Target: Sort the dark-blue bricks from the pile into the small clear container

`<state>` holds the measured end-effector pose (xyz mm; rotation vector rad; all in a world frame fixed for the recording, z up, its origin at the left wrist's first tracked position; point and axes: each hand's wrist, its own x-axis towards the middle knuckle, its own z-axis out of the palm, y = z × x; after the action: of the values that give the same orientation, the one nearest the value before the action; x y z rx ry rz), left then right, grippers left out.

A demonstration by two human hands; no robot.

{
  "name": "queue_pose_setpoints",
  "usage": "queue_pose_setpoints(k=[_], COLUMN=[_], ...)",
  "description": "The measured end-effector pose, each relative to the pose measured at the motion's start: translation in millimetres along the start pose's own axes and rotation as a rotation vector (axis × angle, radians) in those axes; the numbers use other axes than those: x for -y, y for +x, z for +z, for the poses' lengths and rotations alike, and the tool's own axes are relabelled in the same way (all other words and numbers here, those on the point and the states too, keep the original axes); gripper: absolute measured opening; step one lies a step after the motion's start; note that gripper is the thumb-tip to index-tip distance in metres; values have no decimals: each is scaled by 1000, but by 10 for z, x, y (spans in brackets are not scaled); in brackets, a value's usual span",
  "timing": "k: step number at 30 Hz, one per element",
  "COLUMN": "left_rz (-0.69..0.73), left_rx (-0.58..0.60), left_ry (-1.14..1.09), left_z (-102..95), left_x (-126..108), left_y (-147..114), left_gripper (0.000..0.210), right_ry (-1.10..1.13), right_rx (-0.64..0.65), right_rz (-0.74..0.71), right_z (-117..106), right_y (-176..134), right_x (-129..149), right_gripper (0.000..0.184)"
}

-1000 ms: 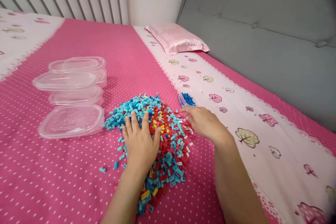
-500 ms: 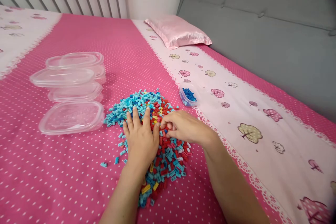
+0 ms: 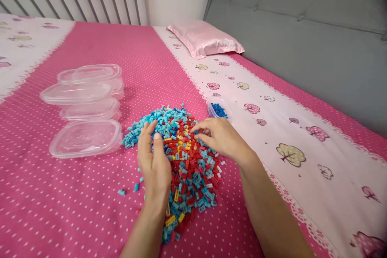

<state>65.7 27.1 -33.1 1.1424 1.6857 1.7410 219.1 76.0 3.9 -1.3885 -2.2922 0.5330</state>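
Where the pink bed sheet (image 3: 90, 193) is dotted with white, clear plastic boxes (image 3: 86, 139) are set out at the left in a row running away from view. Nearer the middle, 2 loose light blue bricks (image 3: 121, 192) are left on the sheet. The left hand (image 3: 153, 165) is held on edge at the left side of the pile (image 3: 190, 165), palm turned toward it, wide, with nothing seen gripped. The pile is spread between the 2 hands, mostly light blue at the far side, with red, yellow and blue mixed nearer. Farther back, a pink pillow (image 3: 205, 40) is laid. Over the pile's right side the right hand (image 3: 222, 137) is poised, thumb and fingers narrow; whether a brick is held cannot be told. Just beyond it, a small box (image 3: 209, 109) of dark blue bricks (image 3: 218, 110) is partly hidden.
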Motion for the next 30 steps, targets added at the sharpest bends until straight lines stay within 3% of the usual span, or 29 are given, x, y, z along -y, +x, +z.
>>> queue_pose_setpoints(k=[2,4,7,11,16,24,30], left_rz=[-159,-400,-742,-967,-989,-812,-819], left_rx=[-119,-131,-40,84,51,-254,-332], left_ry=[-344,-608,-812,-934,-936,-840,-756], left_z=[9,20,31,8,-84,-205,-178], left_x=[-103,-196,-288,-326,-310,-260,-195], left_y=[-5,-11,-13,13,85,203,233], left_gripper=[27,23,24,28,25,20,15], right_ry=[33,97,216,307,270,57,-24], right_rx=[-117,-197,-211,-190,-252,-66,-13], right_rz=[4,-29,-133,-193,-117,-125,-64], right_z=[1,10,41,94,192,559,576], right_y=[5,2,-18,-31,33,124,133], right_x=[39,119,275,372,279,193,188], right_gripper=[18,17,20,34,39,41,37])
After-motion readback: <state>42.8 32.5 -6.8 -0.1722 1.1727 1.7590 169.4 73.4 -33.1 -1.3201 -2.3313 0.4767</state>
